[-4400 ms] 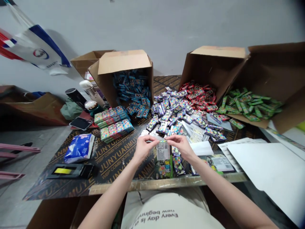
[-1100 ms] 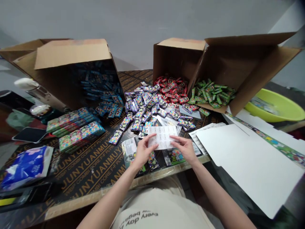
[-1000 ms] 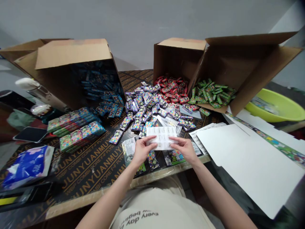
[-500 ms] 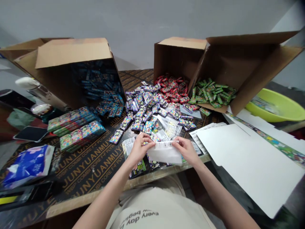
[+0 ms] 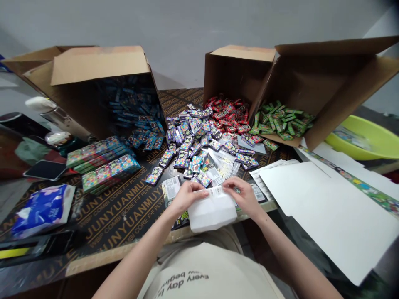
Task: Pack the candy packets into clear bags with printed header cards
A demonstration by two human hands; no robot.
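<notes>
Between my two hands is a white folded paper sheet [image 5: 212,211] with a line of dark print along its top edge. My left hand [image 5: 188,196] pinches its upper left part, thumb on top. The upper right corner is pinched by my right hand [image 5: 240,194]. The sheet hangs over the table's front edge and partly covers some printed packaging [image 5: 172,189] beneath. Just beyond my hands lies a pile of small purple wrapped packets [image 5: 190,133]. Clear plastic bags [image 5: 225,162] lie in front of that pile.
Cardboard boxes lie on their sides, holding blue packets [image 5: 134,108], red packets [image 5: 229,114] and green packets [image 5: 283,120]. Stacked display strips [image 5: 110,172], a phone [image 5: 45,170] and a blue tissue pack [image 5: 42,209] are at left. White card sheets [image 5: 324,211] and a yellow-green basin [image 5: 368,137] are at right.
The white paper has come nearer my body, and more of its face shows. My right hand has moved slightly left along the top edge. The view has shifted a little.
</notes>
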